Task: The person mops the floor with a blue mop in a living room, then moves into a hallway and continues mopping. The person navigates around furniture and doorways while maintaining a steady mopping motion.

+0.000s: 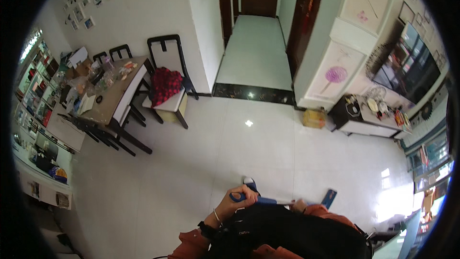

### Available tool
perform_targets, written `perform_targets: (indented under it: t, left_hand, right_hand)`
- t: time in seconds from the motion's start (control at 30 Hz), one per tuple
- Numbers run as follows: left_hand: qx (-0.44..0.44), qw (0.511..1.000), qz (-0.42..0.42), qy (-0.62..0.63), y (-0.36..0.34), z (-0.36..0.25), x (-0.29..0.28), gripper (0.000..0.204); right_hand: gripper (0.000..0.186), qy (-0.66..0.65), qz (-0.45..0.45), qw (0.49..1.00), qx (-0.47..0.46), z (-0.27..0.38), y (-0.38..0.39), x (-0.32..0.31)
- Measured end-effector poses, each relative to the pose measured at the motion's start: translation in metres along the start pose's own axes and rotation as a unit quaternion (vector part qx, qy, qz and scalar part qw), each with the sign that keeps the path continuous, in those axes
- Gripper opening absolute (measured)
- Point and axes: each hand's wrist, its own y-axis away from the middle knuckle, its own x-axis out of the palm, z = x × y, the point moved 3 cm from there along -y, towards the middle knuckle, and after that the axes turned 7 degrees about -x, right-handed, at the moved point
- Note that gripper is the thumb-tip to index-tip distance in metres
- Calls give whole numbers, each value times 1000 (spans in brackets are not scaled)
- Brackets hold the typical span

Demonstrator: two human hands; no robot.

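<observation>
Low in the middle, my left hand is closed round the blue handle of a long tool with a rounded end. A thin shaft runs from the handle toward my right hand, whose fingers are curled at its far end and partly hidden by my orange sleeve and dark clothing. What exactly the right hand grips is hard to make out. Just beyond the right hand shows a dark blue flat rectangular piece; whether it belongs to the tool I cannot tell. A dark and white shoe shows behind my left hand.
At the left stands a cluttered dining table with chairs, one chair bearing a red-black checked cloth. A low cabinet and yellow box stand right, below a television. A dark threshold crosses the hallway entrance.
</observation>
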Motion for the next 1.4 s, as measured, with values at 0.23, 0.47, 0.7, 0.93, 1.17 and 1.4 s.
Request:
perform_targets:
  t: [0.23, 0.47, 0.7, 0.93, 1.17, 1.4]
  left_hand:
    - [112, 992, 23, 48, -141, -123, -44, 16]
    - [248, 965, 71, -41, -208, -243, -50, 21]
    - [313, 938, 102, -107, -270, -283, -66, 28]
    - [294, 929, 144, -172, -378, -291, -144, 24]
    - [189, 889, 251, -334, -508, -272, -227, 26]
    - [175, 922, 93, -333, -570, -299, -286, 34]
  right_hand:
    - [26, 16, 4, 996, 92, -36, 28, 165]
    - [23, 10, 94, 982, 162, -84, 81, 361]
    - [22, 23, 151, 980, 131, -70, 141, 524]
    - [22, 85, 196, 976, 38, -45, 107, 685]
    - [28, 325, 260, 899, -137, 4, 11, 834]
    - [23, 157, 281, 939, -119, -2, 9, 901]
